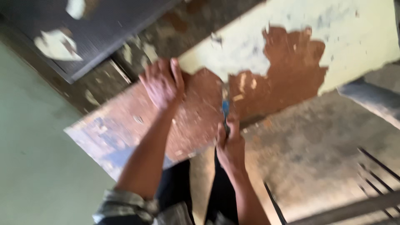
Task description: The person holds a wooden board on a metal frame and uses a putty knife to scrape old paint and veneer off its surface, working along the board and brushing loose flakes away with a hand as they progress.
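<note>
Head view, seen looking down along both forearms. The left hand [162,83] is laid flat and open, fingers together, on a long wooden board with flaking cream paint and bare reddish-brown patches [196,112], pressed near the board's upper edge. The right hand [230,143] is closed around the handle of a slim scraping tool with a blue shaft [225,109]; the tool's tip is set against the board at the border between bare wood and remaining cream paint. The image is blurred, so the tool's blade cannot be made out. The board lies tilted across the frame, its lower-left end showing bluish-grey worn paint, its upper-right end mostly cream. A rolled plaid sleeve [125,204] is seen at the left forearm, with dark trousers [179,187] between the arms. Beneath the board a dusty brown concrete floor [316,146] is visible. A dark panel with white chipped spots [83,37] lies at upper left, and thin black metal bars [375,175] at lower right.
</note>
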The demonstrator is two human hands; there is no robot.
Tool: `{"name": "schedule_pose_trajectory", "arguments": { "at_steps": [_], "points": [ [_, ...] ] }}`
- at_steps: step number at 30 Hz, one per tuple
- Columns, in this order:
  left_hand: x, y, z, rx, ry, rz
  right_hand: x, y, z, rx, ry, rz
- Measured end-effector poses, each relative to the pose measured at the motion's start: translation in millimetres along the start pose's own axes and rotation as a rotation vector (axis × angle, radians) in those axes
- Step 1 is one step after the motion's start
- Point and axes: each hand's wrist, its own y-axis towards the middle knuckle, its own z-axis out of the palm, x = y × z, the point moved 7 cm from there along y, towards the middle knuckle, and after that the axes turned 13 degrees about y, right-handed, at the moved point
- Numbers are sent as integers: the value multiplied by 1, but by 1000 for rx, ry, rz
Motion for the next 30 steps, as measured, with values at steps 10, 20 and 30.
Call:
{"name": "schedule_pose_trajectory", "arguments": {
  "at_steps": [10,20,30],
  "points": [
    [-3,-2,6,-9,35,23,18,-20,-38,8,-95,-275],
    [1,-10,14,63,55,12,5,11,-17,-11,-49,-188],
    [0,-7,16,41,23,66,-11,-25,-4,-55,173,-88]
  ]
}}
